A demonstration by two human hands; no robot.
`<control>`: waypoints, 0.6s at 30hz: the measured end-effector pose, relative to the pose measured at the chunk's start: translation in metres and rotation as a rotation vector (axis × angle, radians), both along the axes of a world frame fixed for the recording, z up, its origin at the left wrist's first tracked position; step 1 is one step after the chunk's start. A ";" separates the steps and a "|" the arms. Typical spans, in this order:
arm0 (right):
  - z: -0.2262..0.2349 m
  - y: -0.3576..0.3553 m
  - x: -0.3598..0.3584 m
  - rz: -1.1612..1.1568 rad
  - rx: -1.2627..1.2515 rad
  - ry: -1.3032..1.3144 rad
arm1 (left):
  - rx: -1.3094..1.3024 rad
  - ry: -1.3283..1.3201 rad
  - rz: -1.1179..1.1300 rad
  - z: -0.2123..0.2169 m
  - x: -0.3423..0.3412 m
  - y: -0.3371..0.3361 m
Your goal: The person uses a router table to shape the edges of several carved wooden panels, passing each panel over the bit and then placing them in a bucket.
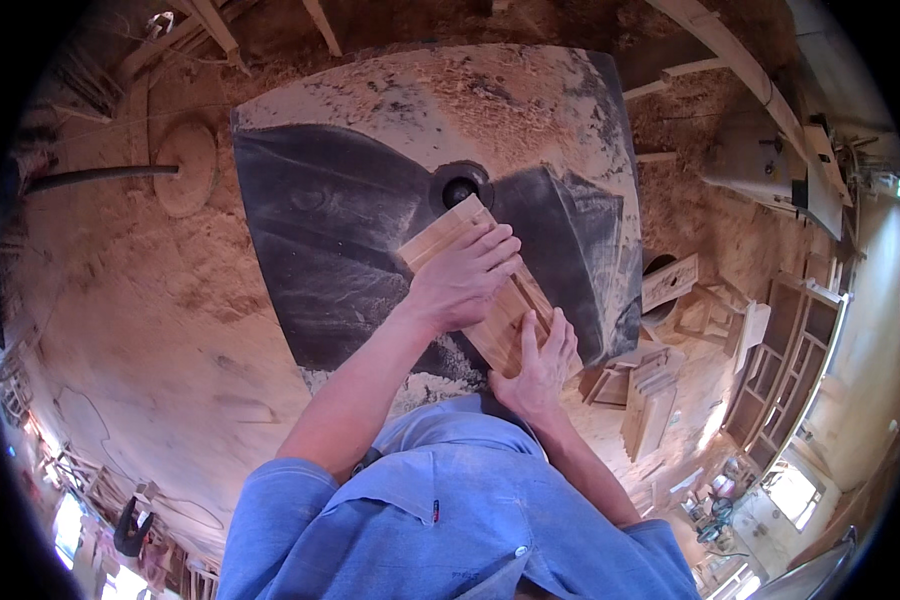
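A board (470, 272) lies flat on the bench (320, 230), running from the round hole (460, 190) at the bench's middle back toward the person at its near edge. The left hand (465, 280) rests on top of the board's middle; the right hand (542, 365) sits behind it at the board's near end, fingers (560, 340) along its right side. Sawdust (450, 95) lies on the far part of the bench and on the floor (140, 330) to the left. A disc (185, 165) lies on the floor left of the bench. Shelf frames (790, 350) stand well apart to the right, with stacked panels (650, 400) between them and the bench.
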State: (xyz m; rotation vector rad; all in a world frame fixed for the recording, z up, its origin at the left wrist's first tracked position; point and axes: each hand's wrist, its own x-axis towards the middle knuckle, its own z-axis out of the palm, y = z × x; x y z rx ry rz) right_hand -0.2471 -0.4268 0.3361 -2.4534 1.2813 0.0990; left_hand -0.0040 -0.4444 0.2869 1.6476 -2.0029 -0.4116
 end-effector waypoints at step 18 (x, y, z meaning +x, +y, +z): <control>-0.007 0.006 -0.012 0.035 0.012 -0.101 | 0.000 0.040 0.042 0.001 -0.002 0.011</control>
